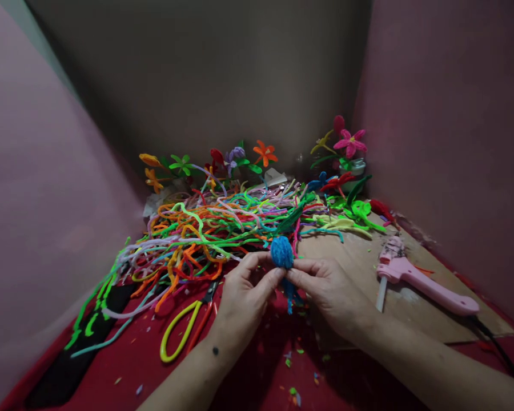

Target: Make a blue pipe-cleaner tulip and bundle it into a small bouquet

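A blue fuzzy pipe-cleaner bud (281, 252) is held up between my two hands, its rounded head on top and loose stem ends hanging below. My left hand (251, 285) pinches its base from the left with thumb and index finger. From the right, my right hand (325, 285) pinches the same base, fingertips almost meeting the left ones. Just beyond the bud lies a large tangled heap of coloured pipe cleaners (214, 222). Scissors with yellow and red handles (182, 331) lie beside my left wrist, their blades partly hidden by the hand.
A pink glue gun (428, 285) with a cord rests on a cardboard sheet (351, 257) at right. Several pipe-cleaner flowers (265, 152) stand along the back wall, one pink flower (350, 142) by a jar. Scraps dot the red cloth (124, 354). Pink walls rise at both sides.
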Tool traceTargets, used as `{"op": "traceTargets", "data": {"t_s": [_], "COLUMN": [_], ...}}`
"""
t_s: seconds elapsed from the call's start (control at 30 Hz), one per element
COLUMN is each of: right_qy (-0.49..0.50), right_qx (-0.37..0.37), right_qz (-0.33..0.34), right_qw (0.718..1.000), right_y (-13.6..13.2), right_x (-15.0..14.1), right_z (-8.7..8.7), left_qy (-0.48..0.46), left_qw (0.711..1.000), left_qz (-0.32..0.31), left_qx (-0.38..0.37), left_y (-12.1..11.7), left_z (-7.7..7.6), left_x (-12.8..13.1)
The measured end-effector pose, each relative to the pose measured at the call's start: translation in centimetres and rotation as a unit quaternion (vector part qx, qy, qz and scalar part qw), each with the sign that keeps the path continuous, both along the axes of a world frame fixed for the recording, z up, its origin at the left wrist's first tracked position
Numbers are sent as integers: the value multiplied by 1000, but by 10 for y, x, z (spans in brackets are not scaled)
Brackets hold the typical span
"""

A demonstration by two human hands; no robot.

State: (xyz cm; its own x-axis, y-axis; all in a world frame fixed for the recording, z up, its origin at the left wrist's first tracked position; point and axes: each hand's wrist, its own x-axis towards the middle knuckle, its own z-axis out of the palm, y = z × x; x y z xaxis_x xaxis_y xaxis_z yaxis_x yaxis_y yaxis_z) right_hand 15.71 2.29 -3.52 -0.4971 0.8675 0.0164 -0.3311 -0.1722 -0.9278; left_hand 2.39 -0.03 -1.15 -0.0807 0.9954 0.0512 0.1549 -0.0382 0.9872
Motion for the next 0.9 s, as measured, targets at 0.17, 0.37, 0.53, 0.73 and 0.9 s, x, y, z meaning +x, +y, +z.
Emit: {"op": "traceTargets", "data": {"t_s": [0.17,0.37,0.53,0.73,0.9], "right_qy": [30,29,55,27,-23], "right_qx": [-8,-26,-45,-14,50], "right_qz": [-7,-35,-21,-16,-17], "right_qw": [999,999,997,999,998], "right_y": [0,2,1,-1,0], "right_x": [-1,0,-2,-3,0], "right_z": [-3,-8,-7,-5,-3], "left_qy": [-53,-68,-70,-71,-64], "left_qw": [998,994,991,988,988], "left_qz": [3,-19,-53,-36,-13], "left_qx": [-31,-80,-105,-131,-137], "left_y": [-1,-1,1,1,0], "left_z": [-2,-4,-8,-7,-5], "left_x": [3,3,-1,-1,-1]}}
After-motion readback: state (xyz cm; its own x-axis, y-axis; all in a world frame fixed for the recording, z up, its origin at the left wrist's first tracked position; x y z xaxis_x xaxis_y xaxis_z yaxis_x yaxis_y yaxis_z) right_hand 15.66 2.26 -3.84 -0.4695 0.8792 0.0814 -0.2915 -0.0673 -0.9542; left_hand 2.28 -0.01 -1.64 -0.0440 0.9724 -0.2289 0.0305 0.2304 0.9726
